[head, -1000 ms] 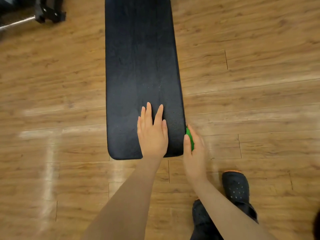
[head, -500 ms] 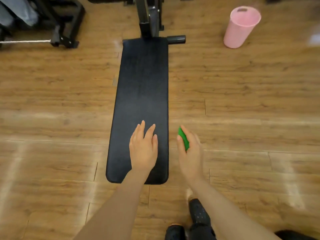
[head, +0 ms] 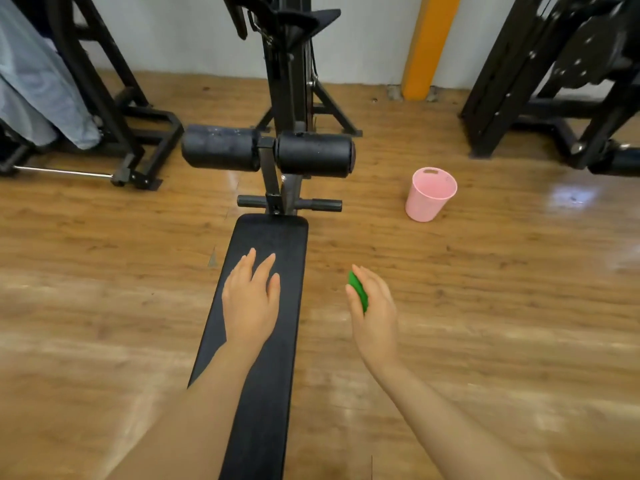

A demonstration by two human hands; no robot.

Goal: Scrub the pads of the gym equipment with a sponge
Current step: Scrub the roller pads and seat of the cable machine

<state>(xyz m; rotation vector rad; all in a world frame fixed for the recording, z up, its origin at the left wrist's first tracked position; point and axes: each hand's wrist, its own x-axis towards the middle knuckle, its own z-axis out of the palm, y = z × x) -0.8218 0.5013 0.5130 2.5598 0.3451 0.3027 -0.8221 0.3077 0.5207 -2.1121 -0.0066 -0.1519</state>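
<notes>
- The right hand [head: 375,317], fingers curled round the green sponge [head: 358,291], had lifted off the bench pad's [head: 273,237] side edge and hung over the floor.
- The left hand [head: 251,301] stayed flat on the pad, fingers spread.
- The view rose to show 2 roller pads [head: 313,154], probably next for scrubbing.

Sponge [head: 358,292] mostly hidden in right hand [head: 375,315]

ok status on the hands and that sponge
Left hand flat on the long black bench pad. Right hand has a grip on the green sponge, off the pad. Nothing in the way.
</notes>
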